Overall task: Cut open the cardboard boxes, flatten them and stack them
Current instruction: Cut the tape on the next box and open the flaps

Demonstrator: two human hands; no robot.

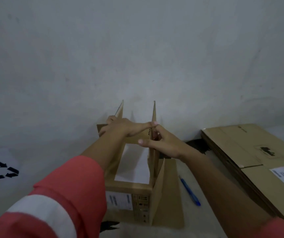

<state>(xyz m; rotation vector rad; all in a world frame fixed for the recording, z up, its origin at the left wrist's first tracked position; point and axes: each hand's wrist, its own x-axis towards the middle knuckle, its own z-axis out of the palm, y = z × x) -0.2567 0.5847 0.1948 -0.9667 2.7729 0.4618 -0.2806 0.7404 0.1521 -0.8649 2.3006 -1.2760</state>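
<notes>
Bare grey wall behind a pale desk (43,138); one open brown cardboard box (127,188) standing mid-desk.
Left hand (120,127) spread flat against the far wall, right hand (163,143) pinching the upright right flap, probably to skew the bottomless shell flat. One blue pen-shaped tool (190,191) laid aside just right, likely finished with; one stack of flattened brown cardboard (237,148) at far right, sheets uncountable.

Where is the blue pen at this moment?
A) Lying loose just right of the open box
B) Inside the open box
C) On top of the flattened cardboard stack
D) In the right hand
A: the blue pen lies flat in the gap between the open box and the flattened cardboard stack, and nothing holds it.
</notes>
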